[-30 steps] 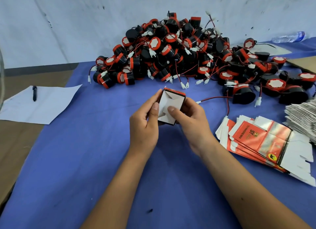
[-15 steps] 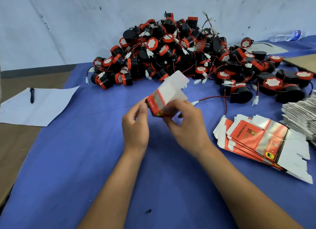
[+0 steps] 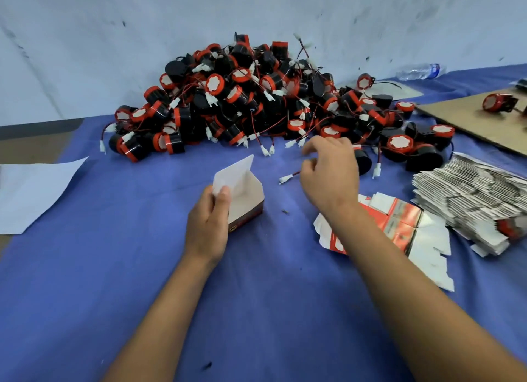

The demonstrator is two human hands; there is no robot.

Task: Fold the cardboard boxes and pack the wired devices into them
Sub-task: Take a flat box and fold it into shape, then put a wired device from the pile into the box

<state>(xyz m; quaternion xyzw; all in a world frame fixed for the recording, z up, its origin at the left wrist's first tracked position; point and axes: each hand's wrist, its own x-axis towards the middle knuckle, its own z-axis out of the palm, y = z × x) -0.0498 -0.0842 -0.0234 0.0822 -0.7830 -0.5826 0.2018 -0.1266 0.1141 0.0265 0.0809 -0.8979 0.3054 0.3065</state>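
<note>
Left hand (image 3: 206, 225) fingers pinch the light, crushable box (image 3: 242, 195) wall; right hand (image 3: 330, 174) fingers, loosely curled, hover over a device (image 3: 361, 160), best gripped by its rigid body.

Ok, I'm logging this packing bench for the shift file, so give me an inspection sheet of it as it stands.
Surface: blue cloth.
Job's things: folded box open, empty; device pile; flat box blanks.
Clutter: white paper, cardboard sheet, water bottle, stacked leaflets.
Grippers: left hand holds the box; right hand reaches toward the pile, blurred.
Cables: red leads with white plugs.
Surroundings: pale wall.
</note>
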